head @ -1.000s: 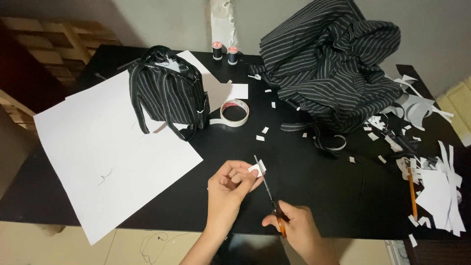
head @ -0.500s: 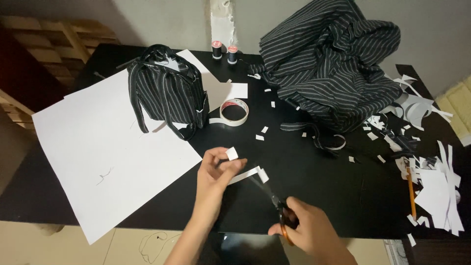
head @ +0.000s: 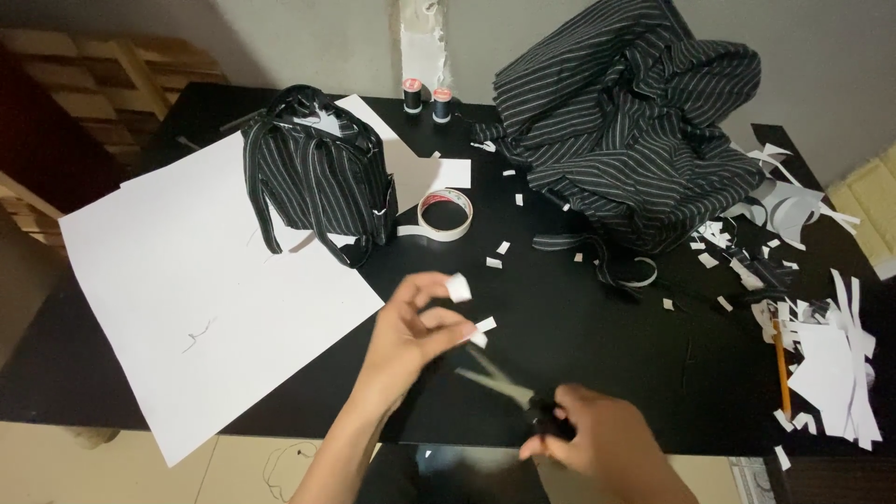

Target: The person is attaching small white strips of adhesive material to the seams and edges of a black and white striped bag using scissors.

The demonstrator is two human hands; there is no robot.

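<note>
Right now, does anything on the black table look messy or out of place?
Yes: small white paper scraps lie scattered across the black table, with a larger heap of white offcuts at its right edge. Nothing looks spilled or broken.

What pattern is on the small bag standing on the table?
The small bag is black with thin white pinstripes, seen in the head view.

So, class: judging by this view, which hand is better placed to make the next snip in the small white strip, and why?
The right hand: it grips the scissors, blades pointing at the white strip. The left hand is pinching that strip, so it probably just steadies it.
</note>
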